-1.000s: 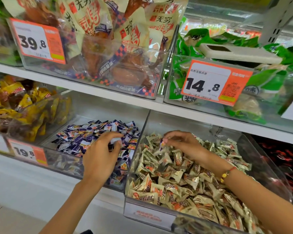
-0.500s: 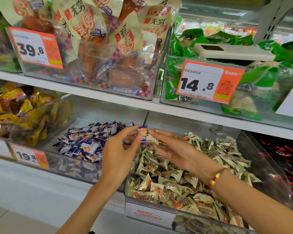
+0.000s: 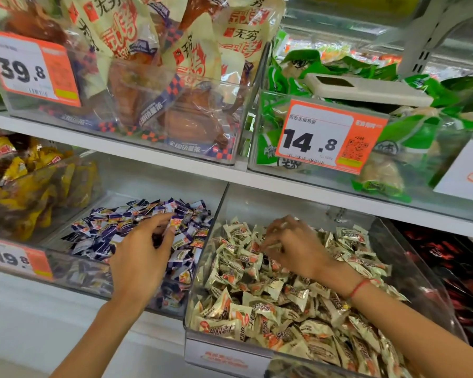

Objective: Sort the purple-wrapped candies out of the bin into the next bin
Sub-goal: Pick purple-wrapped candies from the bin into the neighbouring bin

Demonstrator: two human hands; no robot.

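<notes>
Dropping a purple candy into the purple bin, other hand hunting for strays in the cream bin.

My left hand is over the purple-candy bin, fingertips pinched on one purple-wrapped candy just above the pile of purple-wrapped candies; next call is to let go. My right hand is down in the cream-candy bin, fingers curled into the cream-wrapped candies; can't tell if it grips anything. No purple wrapper clearly shows there, so next it needs digging. Beyond, the shelf edge and the 14.8 price tag.
</notes>
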